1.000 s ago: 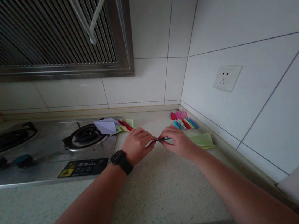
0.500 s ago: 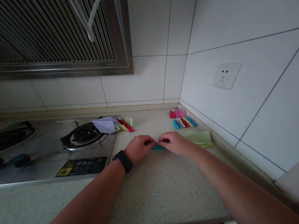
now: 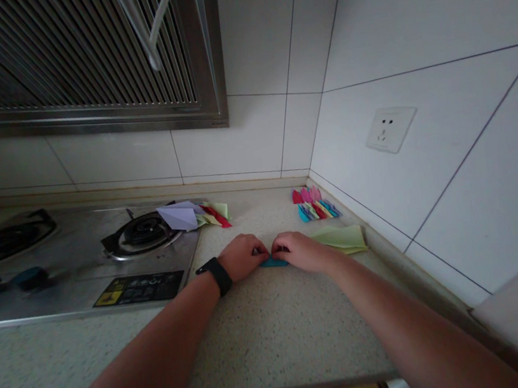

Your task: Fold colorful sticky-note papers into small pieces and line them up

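Observation:
A small piece of blue folded paper (image 3: 274, 262) lies on the speckled counter (image 3: 278, 332), mostly covered by fingers. My left hand (image 3: 243, 255) pinches its left part, a dark watch on the wrist. From the other side my right hand (image 3: 298, 251) has its fingertips closed on the paper's right part. The two hands are close together, their fingertips a small gap apart. Just behind my right hand lies a pale green sheet of paper (image 3: 347, 238), folded over. The exact folds of the blue paper are hidden.
Small colourful folded papers (image 3: 319, 210) stand in rows near the wall corner. A lilac folded paper (image 3: 180, 216) and red and green pieces (image 3: 216, 214) overlap the edge of the gas stove (image 3: 75, 297). Overhead hangs a range hood (image 3: 77, 65); a socket (image 3: 391, 130) is on the right wall.
My fingertips have shifted down onto the blue paper, and more of its near edge shows. The view has moved slightly.

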`<move>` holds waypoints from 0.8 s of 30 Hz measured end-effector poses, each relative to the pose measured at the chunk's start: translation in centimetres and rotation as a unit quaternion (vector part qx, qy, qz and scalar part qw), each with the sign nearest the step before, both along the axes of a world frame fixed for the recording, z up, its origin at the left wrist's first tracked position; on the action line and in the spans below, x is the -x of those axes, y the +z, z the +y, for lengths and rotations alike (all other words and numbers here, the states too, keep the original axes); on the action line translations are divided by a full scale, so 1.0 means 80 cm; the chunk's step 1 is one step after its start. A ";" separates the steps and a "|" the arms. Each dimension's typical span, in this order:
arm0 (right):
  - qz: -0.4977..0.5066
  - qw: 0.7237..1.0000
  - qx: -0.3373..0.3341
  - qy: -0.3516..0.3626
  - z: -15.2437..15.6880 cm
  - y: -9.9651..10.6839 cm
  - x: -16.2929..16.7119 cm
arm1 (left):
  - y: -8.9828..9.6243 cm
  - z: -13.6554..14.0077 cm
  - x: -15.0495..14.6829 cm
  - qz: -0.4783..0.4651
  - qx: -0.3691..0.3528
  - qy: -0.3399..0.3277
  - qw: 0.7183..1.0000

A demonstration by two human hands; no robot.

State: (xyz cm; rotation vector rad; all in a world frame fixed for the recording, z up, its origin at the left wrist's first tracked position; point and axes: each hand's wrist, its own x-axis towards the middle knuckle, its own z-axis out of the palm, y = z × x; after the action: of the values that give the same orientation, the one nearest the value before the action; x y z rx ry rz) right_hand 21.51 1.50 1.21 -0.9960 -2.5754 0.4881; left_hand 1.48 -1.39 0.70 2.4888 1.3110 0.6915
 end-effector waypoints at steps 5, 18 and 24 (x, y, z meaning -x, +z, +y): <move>-0.002 0.999 -0.024 0.037 0.004 0.000 -0.002 | 0.001 0.003 0.000 0.030 -0.032 -0.005 0.999; -0.088 0.988 -0.114 0.061 -0.003 0.007 -0.003 | 0.005 -0.005 -0.002 0.146 -0.092 0.000 0.985; -0.153 0.968 -0.182 0.081 -0.013 0.013 0.002 | 0.017 -0.018 -0.008 0.225 -0.110 -0.001 0.968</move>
State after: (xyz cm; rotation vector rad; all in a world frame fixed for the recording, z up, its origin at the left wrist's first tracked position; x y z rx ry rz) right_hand 21.36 0.47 2.29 -0.7843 -2.8880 -0.1154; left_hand 2.14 -2.80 2.09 2.9504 1.4386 0.2863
